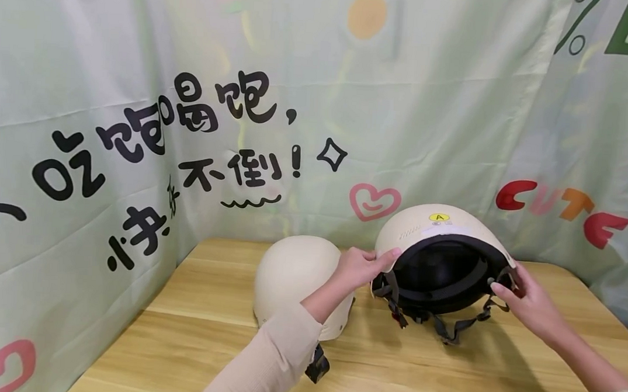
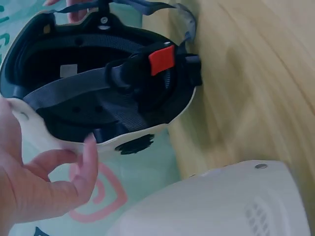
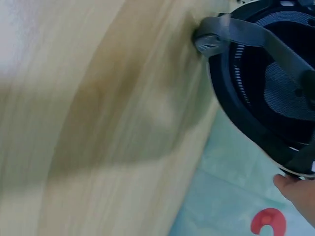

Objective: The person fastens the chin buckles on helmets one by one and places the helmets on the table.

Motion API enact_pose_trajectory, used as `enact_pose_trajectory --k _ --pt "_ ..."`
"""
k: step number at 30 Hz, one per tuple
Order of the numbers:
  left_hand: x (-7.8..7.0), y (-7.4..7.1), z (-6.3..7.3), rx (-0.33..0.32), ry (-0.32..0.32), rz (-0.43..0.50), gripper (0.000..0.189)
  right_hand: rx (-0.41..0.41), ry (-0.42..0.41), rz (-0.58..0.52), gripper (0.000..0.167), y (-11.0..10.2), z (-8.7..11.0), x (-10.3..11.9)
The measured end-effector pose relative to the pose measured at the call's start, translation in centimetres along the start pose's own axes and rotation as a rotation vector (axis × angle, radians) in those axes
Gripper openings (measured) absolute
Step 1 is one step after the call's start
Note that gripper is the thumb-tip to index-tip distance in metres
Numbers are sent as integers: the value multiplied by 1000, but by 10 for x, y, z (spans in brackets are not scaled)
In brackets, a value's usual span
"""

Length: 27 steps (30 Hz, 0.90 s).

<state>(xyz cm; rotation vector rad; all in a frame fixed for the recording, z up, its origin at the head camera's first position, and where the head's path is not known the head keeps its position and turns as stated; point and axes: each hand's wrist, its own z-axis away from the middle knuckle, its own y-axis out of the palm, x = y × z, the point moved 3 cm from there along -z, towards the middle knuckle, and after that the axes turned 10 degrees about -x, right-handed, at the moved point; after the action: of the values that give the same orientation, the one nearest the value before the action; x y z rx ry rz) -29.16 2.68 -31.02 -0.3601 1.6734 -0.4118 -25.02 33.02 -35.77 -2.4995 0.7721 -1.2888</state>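
A cream helmet [image 1: 442, 266] is tipped up at the back right of the table, its black lined opening facing me and a yellow "A" sticker [image 1: 439, 217] on its shell. My left hand [image 1: 360, 268] grips its left rim, thumb along the shell edge. On the opposite side, my right hand [image 1: 533, 302] holds the right rim beside the strap anchor. Dark chin straps [image 1: 452, 331] dangle below, and a red buckle [image 2: 161, 60] shows in the left wrist view. Under my left forearm, a second cream helmet [image 1: 297, 277] sits dome up, partly hidden by the sleeve.
Both helmets are over a wooden table [image 1: 209, 308]. From the second helmet a black strap piece [image 1: 318, 364] sticks out toward me. A pale printed curtain [image 1: 318, 102] with black lettering hangs just behind the table and along its left side.
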Motion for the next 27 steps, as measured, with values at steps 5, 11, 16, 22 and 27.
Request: enact_pose_trajectory --k 5,11,16,22,27 --pt "14 10 -2 11 117 26 59 -41 15 -101 52 9 3 2" --pt "35 28 1 87 152 183 84 -41 17 -132 47 13 4 2" --pt "38 31 0 53 151 261 82 -11 73 -63 50 11 3 -2" --pt "38 31 -1 25 147 302 84 37 161 -2 58 9 0 -1" --pt "40 30 0 28 130 287 86 90 258 17 60 7 1 -1"
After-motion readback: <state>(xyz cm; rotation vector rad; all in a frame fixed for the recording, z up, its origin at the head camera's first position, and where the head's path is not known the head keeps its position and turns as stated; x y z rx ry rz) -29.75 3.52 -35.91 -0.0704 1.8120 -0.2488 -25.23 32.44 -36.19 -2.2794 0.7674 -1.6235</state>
